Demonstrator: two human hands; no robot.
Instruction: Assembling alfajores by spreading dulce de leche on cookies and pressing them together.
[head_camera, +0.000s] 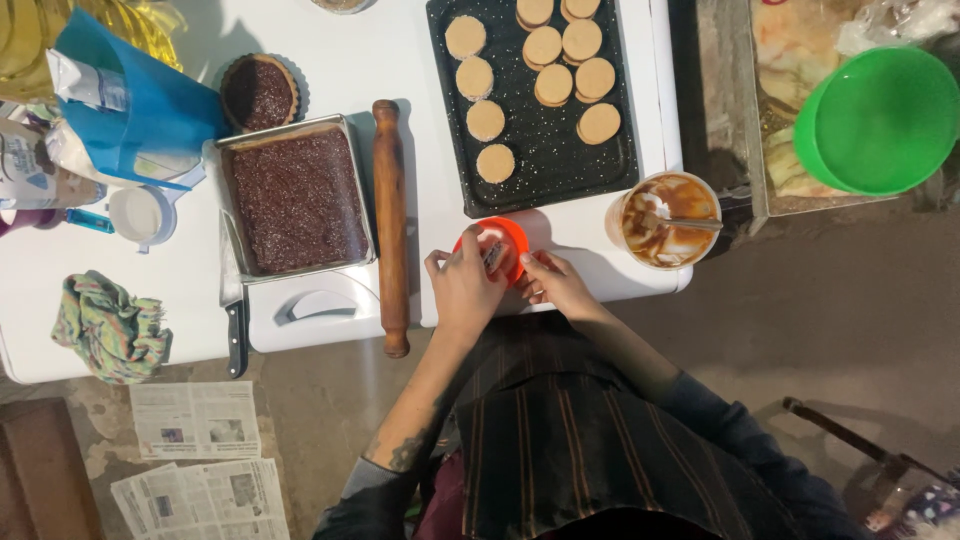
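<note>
My left hand (463, 288) and my right hand (553, 284) meet over a small orange bowl (512, 236) at the near edge of the white table (340, 75). Both hands hold a small pale piece with dark filling (493, 254) above the bowl. Behind the bowl lies a black speckled baking tray (548, 170) with several round tan biscuits (553, 85). To the right stands a white tub of brown caramel spread (664, 220) with a spoon in it.
A wooden rolling pin (390, 225) lies left of my hands. A metal pan of dark chocolate-sprinkled cake (297, 200), a small round tart (259, 92), a knife (233, 310), a striped cloth (110, 325), a blue bag (135, 110), and a green bowl (880, 120) are around. Newspapers (198, 455) lie on the floor.
</note>
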